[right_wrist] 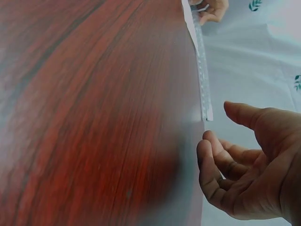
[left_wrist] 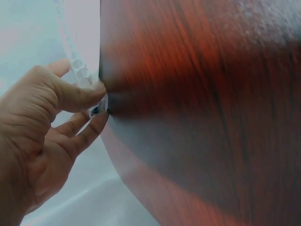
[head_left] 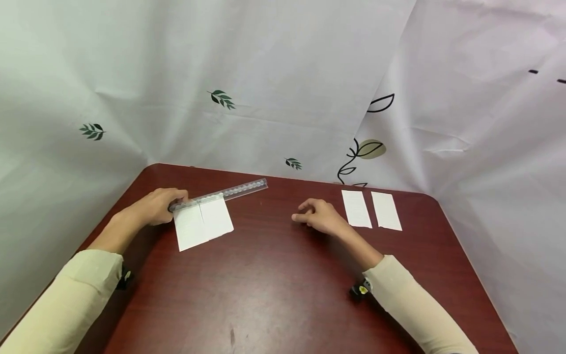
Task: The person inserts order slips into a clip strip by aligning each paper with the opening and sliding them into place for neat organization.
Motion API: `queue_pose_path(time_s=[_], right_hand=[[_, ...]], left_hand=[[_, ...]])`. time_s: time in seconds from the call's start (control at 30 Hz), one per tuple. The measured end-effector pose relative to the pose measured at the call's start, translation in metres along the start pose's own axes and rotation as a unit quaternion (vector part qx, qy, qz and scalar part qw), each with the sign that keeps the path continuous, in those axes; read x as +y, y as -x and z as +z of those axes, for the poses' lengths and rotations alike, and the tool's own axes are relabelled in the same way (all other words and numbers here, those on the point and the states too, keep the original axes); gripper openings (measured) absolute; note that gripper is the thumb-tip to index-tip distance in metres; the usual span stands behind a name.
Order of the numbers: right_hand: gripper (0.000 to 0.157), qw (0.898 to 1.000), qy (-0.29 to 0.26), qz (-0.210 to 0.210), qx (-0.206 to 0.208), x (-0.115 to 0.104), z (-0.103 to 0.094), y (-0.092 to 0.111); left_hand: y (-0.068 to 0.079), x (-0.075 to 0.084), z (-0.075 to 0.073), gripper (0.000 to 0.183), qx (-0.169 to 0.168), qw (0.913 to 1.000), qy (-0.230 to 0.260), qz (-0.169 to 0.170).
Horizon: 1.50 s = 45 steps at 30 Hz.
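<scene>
Toward the far left of the counter (head_left: 265,285): a clear plastic ruler (head_left: 245,189), pinched at its left end between thumb and fingers of the left hand (head_left: 156,206), and a white paper sheet (head_left: 212,222), meeting the ruler's near side. Over the counter, right of its middle, the right hand (head_left: 322,216), empty and loosely curved. At the counter's far right, two white paper strips (head_left: 356,209). Behind the counter, leaf-printed white sheeting (head_left: 265,132).

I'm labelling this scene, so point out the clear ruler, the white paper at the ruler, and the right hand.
Clear ruler (head_left: 225,194): head view, near the middle of its length.
White paper (head_left: 205,226): head view, near the middle of the sheet.
Right hand (head_left: 323,216): head view, back of the hand.
</scene>
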State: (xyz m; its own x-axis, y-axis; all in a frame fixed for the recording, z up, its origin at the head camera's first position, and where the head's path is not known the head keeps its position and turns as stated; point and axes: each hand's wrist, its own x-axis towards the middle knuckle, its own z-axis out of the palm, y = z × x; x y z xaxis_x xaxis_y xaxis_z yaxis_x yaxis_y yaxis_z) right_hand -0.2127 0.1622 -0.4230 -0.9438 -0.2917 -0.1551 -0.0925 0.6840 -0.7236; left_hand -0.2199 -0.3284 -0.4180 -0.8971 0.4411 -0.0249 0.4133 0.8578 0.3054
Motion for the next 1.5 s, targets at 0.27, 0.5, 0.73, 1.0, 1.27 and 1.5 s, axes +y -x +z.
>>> queue_pose_path(time_s=[0.27, 0.5, 0.73, 1.0, 1.27, 1.5], right_hand=[[0.048, 1.000, 0.008, 0.005, 0.012, 0.008, -0.012, 0.008], [0.049, 1.000, 0.008, 0.010, 0.020, 0.017, -0.022, 0.013], [0.049, 0.999, 0.011, 0.022, 0.025, 0.025, -0.029, 0.019], [0.048, 0.999, 0.013, 0.030, 0.030, 0.032, -0.035, 0.019], [0.052, 0.999, 0.009, 0.035, 0.029, 0.038, -0.041, 0.020], [0.054, 0.999, -0.008, 0.038, 0.034, 0.047, -0.050, 0.024]], left_hand=[[0.001, -0.001, 0.001, 0.042, 0.001, 1.0000, -0.002, -0.003], [0.001, -0.001, 0.001, 0.043, 0.002, 1.0000, 0.000, 0.000], [0.001, 0.001, 0.001, 0.042, 0.001, 1.0000, 0.002, -0.001], [0.001, 0.000, 0.000, 0.041, 0.000, 1.0000, 0.002, -0.001], [0.000, -0.001, 0.001, 0.043, 0.003, 0.9999, -0.002, 0.012], [-0.001, -0.001, -0.001, 0.042, 0.005, 0.9999, -0.007, 0.014]])
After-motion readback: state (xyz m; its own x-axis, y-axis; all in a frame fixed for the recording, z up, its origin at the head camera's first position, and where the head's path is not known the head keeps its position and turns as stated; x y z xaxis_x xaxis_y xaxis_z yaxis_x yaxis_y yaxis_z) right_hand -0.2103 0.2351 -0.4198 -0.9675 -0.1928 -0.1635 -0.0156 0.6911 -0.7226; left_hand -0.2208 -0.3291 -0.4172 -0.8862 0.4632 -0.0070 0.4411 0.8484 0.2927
